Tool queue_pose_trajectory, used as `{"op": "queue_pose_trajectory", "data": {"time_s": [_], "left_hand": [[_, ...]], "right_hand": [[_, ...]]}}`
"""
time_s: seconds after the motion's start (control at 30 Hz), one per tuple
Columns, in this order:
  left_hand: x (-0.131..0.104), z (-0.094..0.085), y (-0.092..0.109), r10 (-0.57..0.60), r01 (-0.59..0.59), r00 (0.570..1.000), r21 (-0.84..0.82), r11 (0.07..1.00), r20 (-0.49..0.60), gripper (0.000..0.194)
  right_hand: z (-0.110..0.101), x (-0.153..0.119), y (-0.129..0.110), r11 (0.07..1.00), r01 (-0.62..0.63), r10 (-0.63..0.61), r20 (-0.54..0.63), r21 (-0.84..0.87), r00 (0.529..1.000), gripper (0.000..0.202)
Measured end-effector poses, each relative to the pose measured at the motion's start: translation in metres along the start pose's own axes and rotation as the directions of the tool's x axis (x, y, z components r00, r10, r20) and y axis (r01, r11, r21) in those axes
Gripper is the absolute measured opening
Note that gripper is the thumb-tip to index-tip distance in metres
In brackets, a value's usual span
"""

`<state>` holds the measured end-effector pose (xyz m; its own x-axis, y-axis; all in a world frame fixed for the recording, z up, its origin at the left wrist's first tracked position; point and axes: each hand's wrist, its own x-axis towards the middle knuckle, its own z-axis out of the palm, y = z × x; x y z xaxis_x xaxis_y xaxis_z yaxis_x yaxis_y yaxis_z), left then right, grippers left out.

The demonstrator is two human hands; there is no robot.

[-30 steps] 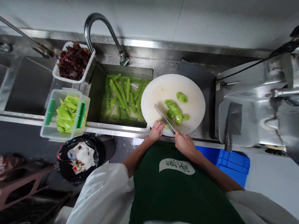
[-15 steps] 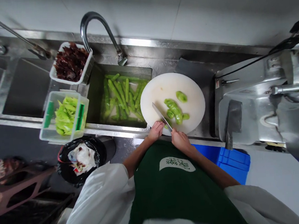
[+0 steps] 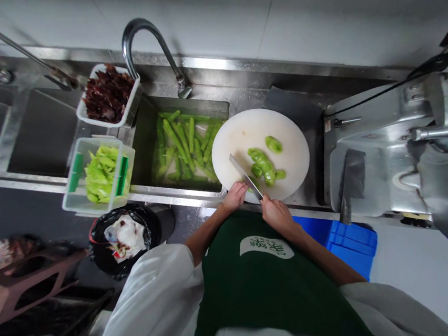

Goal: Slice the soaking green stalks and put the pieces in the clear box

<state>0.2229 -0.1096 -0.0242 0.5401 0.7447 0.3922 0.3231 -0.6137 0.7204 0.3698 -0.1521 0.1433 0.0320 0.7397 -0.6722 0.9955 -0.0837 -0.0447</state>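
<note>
My right hand (image 3: 276,214) is wrapped round the handle of a knife (image 3: 245,176), whose blade slants up and left over the white oval cutting board (image 3: 224,136). At the board's near edge, my left hand (image 3: 236,194) is closed beside the blade, with its fingertips on a green vegetable piece (image 3: 253,181) that is partly hidden. To the right of the blade lie a row of green slices (image 3: 262,165) and a separate green piece (image 3: 273,144).
Left of the board, a sink (image 3: 142,160) holds water and long green stalks (image 3: 177,141). Beside it stand a tub of dark red leaves (image 3: 108,94) and a clear box of green slices (image 3: 101,174). A cleaver (image 3: 352,177) lies at the right, a bin (image 3: 97,254) below left.
The knife and my right hand have shifted slightly right and down relative to the board. My left hand stays in nearly the same place.
</note>
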Motion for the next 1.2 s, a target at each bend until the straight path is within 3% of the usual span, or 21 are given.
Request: {"op": "queue_pose_trajectory", "data": {"time_s": [0.37,0.5,0.57,0.6,0.63,0.7,0.73,0.77,0.83,0.87,0.9,0.93,1.0,1.03,1.1,1.2], "left_hand": [[0.001,-0.001,0.003,0.022,-0.021,0.999,0.034,0.999,-0.037,0.028],[0.003,-0.003,0.012,0.008,-0.008,1.0,-0.005,1.0,-0.013,0.027],[0.012,-0.017,0.02,-0.031,0.03,0.998,-0.03,0.999,-0.062,0.025],[0.022,-0.029,0.023,-0.071,0.068,0.988,-0.031,0.997,-0.135,0.023],[0.034,-0.044,0.024,-0.118,0.116,0.966,-0.024,0.993,-0.229,0.022],[0.071,-0.076,0.02,-0.207,0.224,0.87,-0.014,0.974,-0.447,0.02],[0.093,-0.09,0.014,-0.215,0.246,0.837,-0.004,0.969,-0.503,0.021],[0.116,-0.101,0.006,-0.209,0.246,0.84,0.009,0.969,-0.502,0.022],[0.16,-0.108,-0.01,-0.139,0.167,0.934,0.058,0.984,-0.328,0.023],[0.177,-0.104,-0.017,-0.088,0.102,0.981,0.073,0.992,-0.17,0.021],[0.191,-0.096,-0.022,-0.038,0.036,0.999,0.071,0.997,0.019,0.02],[0.202,-0.086,-0.026,-0.001,-0.012,0.977,0.061,0.998,0.211,0.02],[0.211,-0.064,-0.032,0.018,-0.046,0.862,0.043,0.998,0.506,0.025],[0.213,-0.056,-0.034,0.001,-0.035,0.811,0.046,0.998,0.584,0.028],[0.211,-0.049,-0.039,-0.05,0.014,0.774,0.061,0.998,0.631,0.031],[0.207,-0.062,-0.051,-0.189,0.149,0.822,0.116,0.982,0.538,0.029]], "right_hand": [[-0.009,0.001,0.002,0.997,0.005,-0.006,0.01,0.081,1.0,0.031],[-0.017,0.006,0.007,0.991,0.011,-0.012,0.009,0.133,1.0,0.029],[-0.023,0.003,0.013,0.989,-0.018,0.023,-0.033,0.144,0.999,0.03],[-0.025,0.0,0.017,0.989,-0.043,0.052,-0.059,0.144,0.997,0.032],[-0.027,-0.005,0.021,0.988,-0.064,0.076,-0.085,0.139,0.993,0.033],[-0.028,-0.013,0.027,0.991,-0.073,0.085,-0.108,0.114,0.99,0.035],[-0.028,-0.017,0.028,0.994,-0.053,0.062,-0.102,0.095,0.993,0.034],[-0.026,-0.02,0.028,0.997,-0.02,0.026,-0.086,0.074,0.996,0.033],[-0.021,-0.022,0.024,0.997,0.062,-0.06,-0.032,0.037,0.998,0.032],[-0.017,-0.021,0.021,0.995,0.098,-0.098,-0.006,0.024,0.995,0.032],[-0.013,-0.02,0.018,0.992,0.127,-0.127,0.018,0.015,0.992,0.032],[-0.009,-0.017,0.015,0.989,0.146,-0.147,0.035,0.012,0.989,0.033],[-0.003,-0.013,0.011,0.987,0.157,-0.158,0.052,0.017,0.986,0.034],[0.0,-0.011,0.011,0.987,0.156,-0.157,0.052,0.024,0.986,0.035],[0.004,-0.01,0.012,0.986,0.158,-0.16,0.043,0.047,0.986,0.035],[0.008,-0.012,0.02,0.983,0.167,-0.169,0.029,0.076,0.985,0.034]]}}
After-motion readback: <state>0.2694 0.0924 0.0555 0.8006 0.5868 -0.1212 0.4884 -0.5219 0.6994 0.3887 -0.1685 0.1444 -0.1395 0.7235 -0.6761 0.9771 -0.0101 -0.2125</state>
